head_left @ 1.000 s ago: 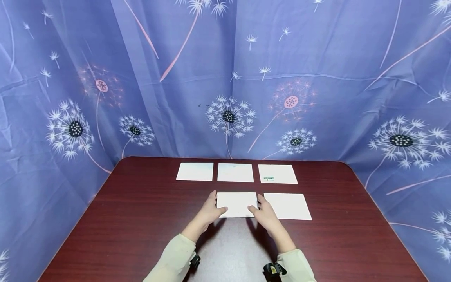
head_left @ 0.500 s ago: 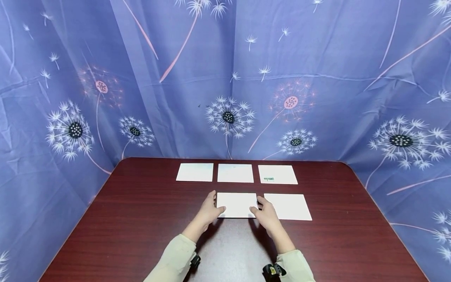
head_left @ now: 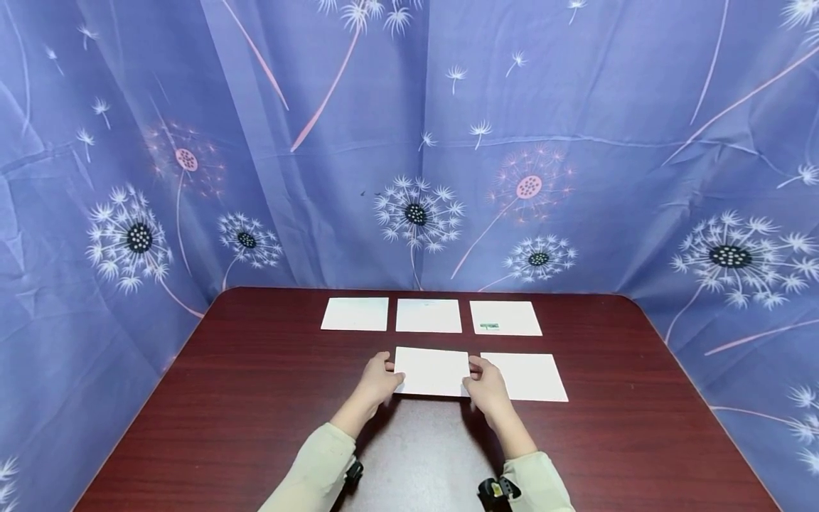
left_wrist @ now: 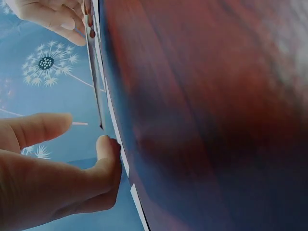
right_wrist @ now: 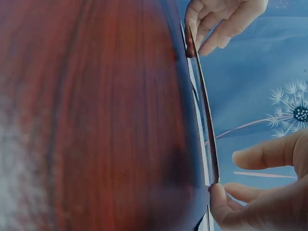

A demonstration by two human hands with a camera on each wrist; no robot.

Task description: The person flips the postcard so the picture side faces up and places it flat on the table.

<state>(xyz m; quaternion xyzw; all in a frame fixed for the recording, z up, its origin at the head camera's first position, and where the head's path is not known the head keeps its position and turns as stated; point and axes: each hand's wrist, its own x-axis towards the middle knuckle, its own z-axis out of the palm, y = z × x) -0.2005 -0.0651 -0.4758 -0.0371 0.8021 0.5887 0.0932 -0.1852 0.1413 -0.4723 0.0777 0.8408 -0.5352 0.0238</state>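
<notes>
A white card (head_left: pixel 432 371) is held level with its long side across, between my two hands and a little above the table. At its left end my left hand (head_left: pixel 376 382) holds it, fingers curled at the short edge and thumb at the near corner. My right hand (head_left: pixel 488 387) does the same at the right end. Seen edge-on in the right wrist view, the card (right_wrist: pixel 208 115) meets a fingertip of the right hand (right_wrist: pixel 269 187). The left wrist view shows the left hand (left_wrist: pixel 57 173) with its thumb apart from its fingers. Undersides are hidden.
Another white card (head_left: pixel 527 377) lies right beside the held one. Behind, in a row, are a left card (head_left: pixel 355 313), a middle card (head_left: pixel 428 316) and a right card (head_left: pixel 505 317) with a small green picture. A blue dandelion curtain (head_left: pixel 345 178) surrounds the dark red table (head_left: pixel 211 427).
Both thumbs have drawn outward from over the card's face to its ends. The card has tilted slightly, its far left corner a touch higher. The other cards stay put.
</notes>
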